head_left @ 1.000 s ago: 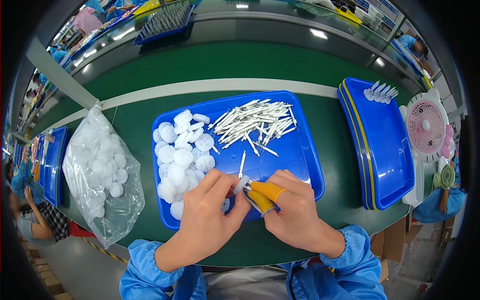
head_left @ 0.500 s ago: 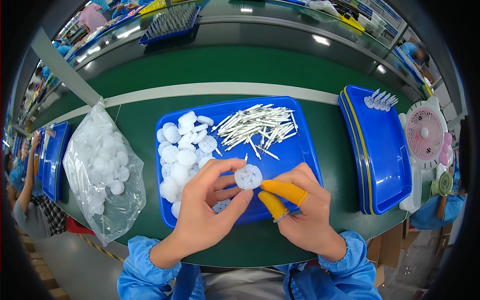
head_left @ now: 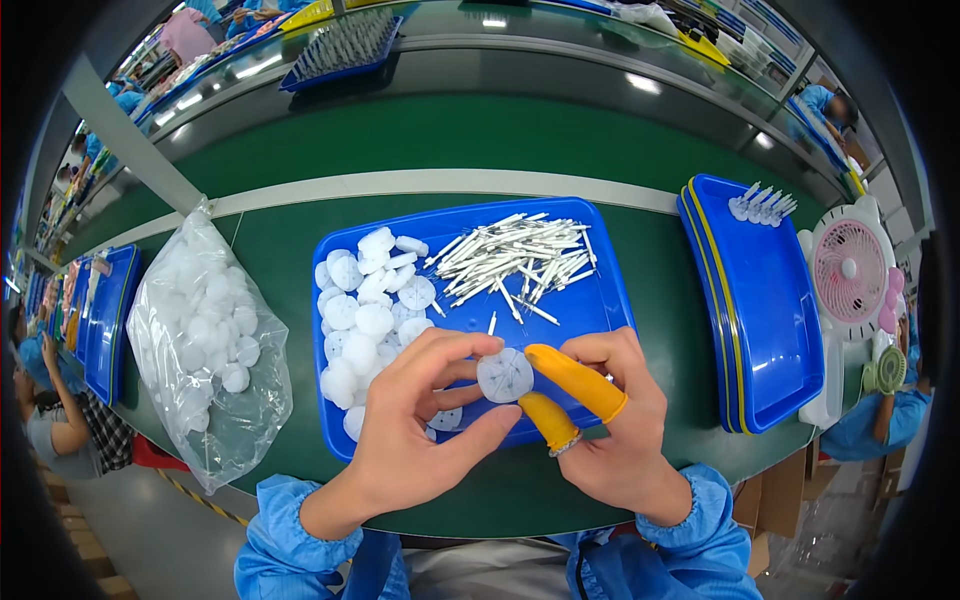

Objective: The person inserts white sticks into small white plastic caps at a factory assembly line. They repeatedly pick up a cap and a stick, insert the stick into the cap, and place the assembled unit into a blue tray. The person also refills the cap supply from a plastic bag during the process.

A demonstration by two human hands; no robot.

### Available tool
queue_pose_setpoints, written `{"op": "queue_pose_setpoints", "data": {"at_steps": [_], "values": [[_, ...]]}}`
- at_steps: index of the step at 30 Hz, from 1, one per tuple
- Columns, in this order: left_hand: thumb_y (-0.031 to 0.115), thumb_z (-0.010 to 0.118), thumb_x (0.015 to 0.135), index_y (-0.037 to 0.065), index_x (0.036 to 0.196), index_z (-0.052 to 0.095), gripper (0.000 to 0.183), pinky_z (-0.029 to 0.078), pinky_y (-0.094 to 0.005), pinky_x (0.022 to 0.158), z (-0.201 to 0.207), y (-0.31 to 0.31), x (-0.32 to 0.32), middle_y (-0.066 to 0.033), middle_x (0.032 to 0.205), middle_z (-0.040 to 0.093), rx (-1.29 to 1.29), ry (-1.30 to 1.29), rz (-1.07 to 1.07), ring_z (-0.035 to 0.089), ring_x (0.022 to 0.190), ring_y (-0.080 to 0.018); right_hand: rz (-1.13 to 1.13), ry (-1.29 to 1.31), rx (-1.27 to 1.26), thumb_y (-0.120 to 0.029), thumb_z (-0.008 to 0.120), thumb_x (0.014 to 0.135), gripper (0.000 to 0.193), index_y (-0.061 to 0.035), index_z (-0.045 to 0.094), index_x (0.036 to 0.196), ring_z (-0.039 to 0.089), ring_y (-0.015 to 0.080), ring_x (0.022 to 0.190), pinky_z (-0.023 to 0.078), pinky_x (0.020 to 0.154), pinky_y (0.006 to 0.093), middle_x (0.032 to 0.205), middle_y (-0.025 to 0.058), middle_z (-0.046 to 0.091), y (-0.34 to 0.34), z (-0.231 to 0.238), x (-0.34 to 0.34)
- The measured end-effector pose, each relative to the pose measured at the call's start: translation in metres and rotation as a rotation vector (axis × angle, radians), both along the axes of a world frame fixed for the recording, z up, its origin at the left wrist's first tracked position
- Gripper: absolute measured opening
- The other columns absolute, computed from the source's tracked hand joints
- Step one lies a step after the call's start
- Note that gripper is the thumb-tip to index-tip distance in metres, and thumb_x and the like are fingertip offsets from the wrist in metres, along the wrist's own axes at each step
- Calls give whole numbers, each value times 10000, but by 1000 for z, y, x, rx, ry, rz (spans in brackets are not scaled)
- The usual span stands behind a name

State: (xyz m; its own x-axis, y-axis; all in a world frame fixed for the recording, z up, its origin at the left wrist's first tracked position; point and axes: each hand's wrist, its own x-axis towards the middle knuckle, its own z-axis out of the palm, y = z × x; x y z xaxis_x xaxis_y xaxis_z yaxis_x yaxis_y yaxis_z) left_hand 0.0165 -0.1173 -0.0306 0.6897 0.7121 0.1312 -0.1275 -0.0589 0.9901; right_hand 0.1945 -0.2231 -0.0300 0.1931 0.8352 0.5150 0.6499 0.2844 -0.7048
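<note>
My left hand holds a small white round disc between thumb and fingertips, just above the near edge of a blue tray. My right hand pinches the same disc from the right; its thumb and forefinger wear orange finger cots. In the tray lie a heap of white discs on the left and a pile of thin white sticks at the back right.
A clear plastic bag of white discs lies left of the tray on the green conveyor belt. Stacked blue trays with several white finished pieces sit to the right, a pink fan beyond. Other workers sit at left and right.
One second ago both hands were low over the tray's near edge, at a stick. They have since lifted, and now both hold a white disc facing up.
</note>
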Motion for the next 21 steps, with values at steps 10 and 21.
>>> {"op": "queue_pose_setpoints", "data": {"at_steps": [10,21], "values": [[-19,857,852,62,1312,689,497,660,-332,892,-5,0,0,-92,1219,655,169,72,96,696,1067,-179,37,-78,0,73,728,582,563,-20,807,1131,516,242,823,441,702,355,1130,71,647,-4,6,4],[-20,860,835,54,1300,691,500,666,-336,859,-8,-1,0,-104,1208,672,263,92,143,712,1054,-201,72,-89,-13,44,687,523,588,15,800,1100,530,249,823,429,682,347,1112,102,655,0,9,5]]}}
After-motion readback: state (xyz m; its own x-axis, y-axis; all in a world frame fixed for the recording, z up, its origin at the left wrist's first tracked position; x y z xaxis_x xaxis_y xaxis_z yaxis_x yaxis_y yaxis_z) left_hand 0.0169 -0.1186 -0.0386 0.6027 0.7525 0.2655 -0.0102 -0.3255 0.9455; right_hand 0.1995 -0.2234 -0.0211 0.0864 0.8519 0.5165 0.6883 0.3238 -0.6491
